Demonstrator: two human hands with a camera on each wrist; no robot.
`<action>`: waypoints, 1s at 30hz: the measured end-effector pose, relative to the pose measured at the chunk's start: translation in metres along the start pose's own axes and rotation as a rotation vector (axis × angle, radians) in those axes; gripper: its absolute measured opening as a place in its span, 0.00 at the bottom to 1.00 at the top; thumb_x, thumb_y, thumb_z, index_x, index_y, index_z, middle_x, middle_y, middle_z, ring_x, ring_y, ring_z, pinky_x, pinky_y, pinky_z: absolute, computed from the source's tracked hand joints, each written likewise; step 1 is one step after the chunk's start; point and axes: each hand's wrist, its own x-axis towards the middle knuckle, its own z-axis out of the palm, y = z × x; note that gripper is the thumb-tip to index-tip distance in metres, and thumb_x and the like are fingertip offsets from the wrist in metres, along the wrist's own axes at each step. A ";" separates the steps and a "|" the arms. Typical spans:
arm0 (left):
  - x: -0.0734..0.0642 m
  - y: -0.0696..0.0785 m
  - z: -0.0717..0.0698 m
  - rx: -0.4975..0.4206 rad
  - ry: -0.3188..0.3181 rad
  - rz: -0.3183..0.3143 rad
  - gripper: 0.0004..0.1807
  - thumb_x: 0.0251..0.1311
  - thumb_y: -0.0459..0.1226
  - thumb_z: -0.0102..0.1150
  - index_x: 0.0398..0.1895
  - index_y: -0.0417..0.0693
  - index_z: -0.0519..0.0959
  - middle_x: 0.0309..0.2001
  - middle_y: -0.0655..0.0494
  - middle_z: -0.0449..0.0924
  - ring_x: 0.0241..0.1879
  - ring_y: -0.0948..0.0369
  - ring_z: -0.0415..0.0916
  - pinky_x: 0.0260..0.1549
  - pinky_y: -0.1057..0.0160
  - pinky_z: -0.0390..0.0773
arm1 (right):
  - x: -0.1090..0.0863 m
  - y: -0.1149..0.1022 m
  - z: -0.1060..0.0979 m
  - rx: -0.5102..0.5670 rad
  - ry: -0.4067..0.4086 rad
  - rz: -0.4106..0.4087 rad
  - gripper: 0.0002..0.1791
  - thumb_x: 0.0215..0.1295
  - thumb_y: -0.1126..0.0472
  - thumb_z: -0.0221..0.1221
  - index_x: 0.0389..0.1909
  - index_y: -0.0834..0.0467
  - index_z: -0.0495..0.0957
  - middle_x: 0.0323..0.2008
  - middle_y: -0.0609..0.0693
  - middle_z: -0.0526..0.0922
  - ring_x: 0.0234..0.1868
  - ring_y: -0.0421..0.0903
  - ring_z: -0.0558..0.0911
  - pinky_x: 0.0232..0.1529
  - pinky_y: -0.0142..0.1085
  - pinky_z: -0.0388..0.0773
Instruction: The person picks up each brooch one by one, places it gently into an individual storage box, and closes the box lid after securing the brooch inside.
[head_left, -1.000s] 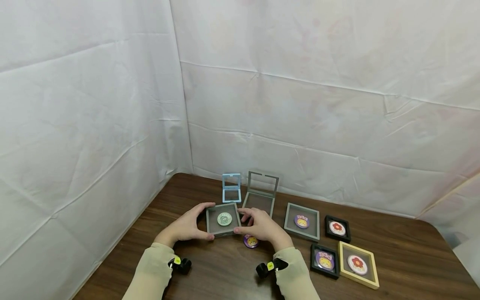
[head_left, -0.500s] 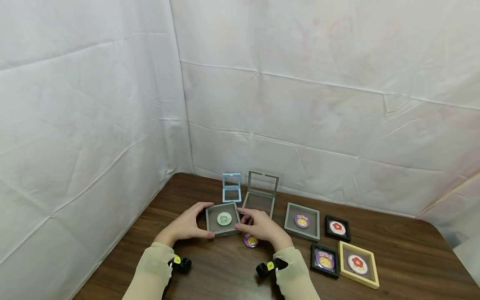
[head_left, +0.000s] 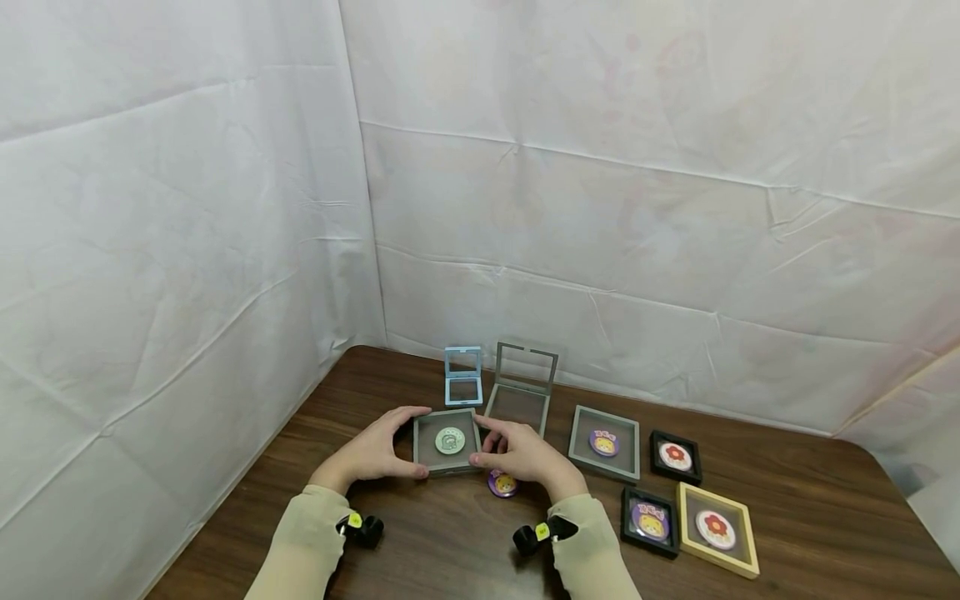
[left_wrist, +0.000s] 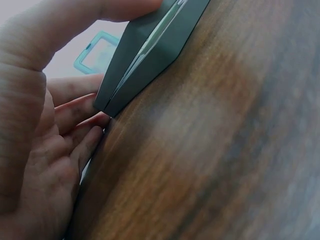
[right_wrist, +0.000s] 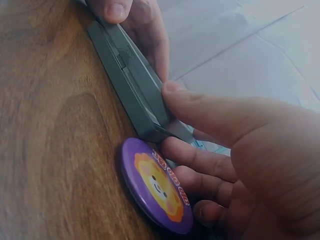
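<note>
l hand (head_left: pixel 375 448) + r hand (head_left: pixel 531 452): fingers (right_wrist: pixel 205 159) pinching gry frame (head_left: pixel 427 442) w/ grn badge (head_left: pixel 450 441) inside.

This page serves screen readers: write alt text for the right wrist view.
A left hand and a right hand hold a grey frame by opposite sides; a purple badge with a smiling cartoon animal face lies beside it on a wooden table.

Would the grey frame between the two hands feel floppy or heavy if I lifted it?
The grey frame looks stiff, with straight edges. It's probably light, being mostly a slim border around a see-through middle. That clear middle looks thin, so might be fragile.
</note>
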 end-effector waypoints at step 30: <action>-0.001 0.001 0.000 0.001 -0.008 -0.012 0.58 0.51 0.61 0.84 0.84 0.55 0.67 0.79 0.49 0.68 0.77 0.43 0.66 0.70 0.31 0.67 | 0.000 -0.003 -0.001 0.040 -0.024 0.022 0.42 0.77 0.51 0.70 0.84 0.60 0.65 0.41 0.44 0.84 0.38 0.43 0.83 0.40 0.35 0.80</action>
